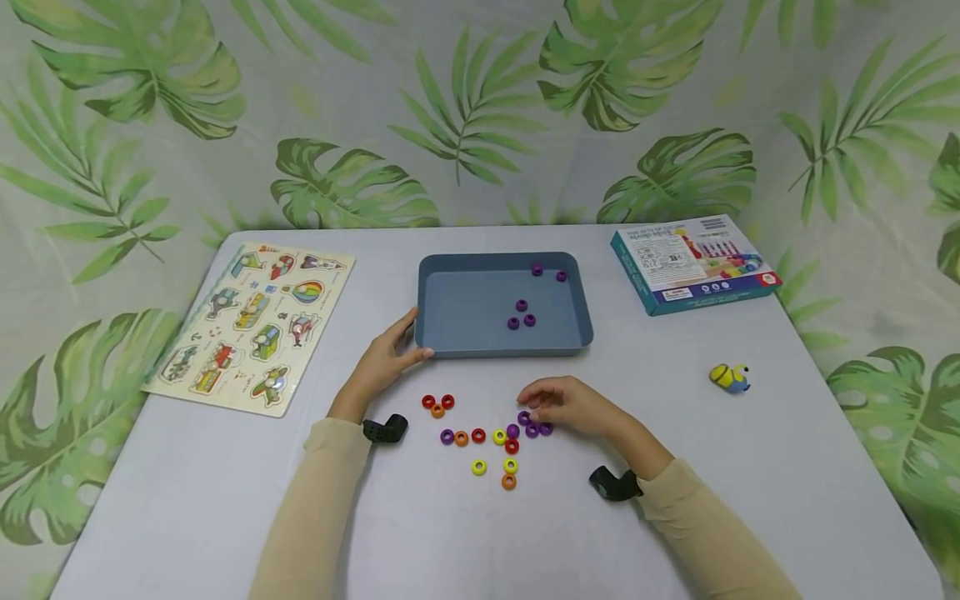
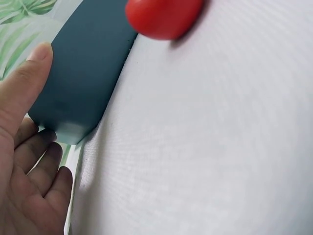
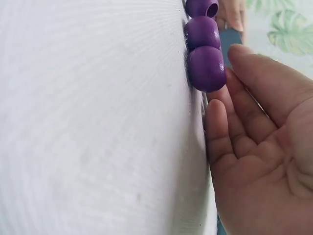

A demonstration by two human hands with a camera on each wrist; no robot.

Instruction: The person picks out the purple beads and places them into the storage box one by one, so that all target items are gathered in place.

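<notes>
A blue-grey tray (image 1: 495, 352) lies on the table with several purple beads (image 1: 521, 306) inside. My left hand (image 1: 386, 354) holds its near-left corner, thumb along the near wall and fingers at the left side. My right hand (image 1: 573, 406) is beside a cluster of purple beads (image 1: 532, 430) on the table. In the right wrist view its thumb stands apart from the fingers, close to the purple beads (image 3: 207, 68); some fingertips are hidden behind them. No bead shows gripped. A red bead (image 2: 164, 17) appears near the tray wall (image 2: 90, 58) in the left wrist view.
Red beads (image 1: 478, 435), orange beads (image 1: 509, 482) and yellow beads (image 1: 479, 467) lie between my forearms. A picture puzzle board (image 1: 255, 329) is at left. A colourful box (image 1: 693, 262) lies at back right, with a small yellow-and-blue toy (image 1: 729, 378) in front.
</notes>
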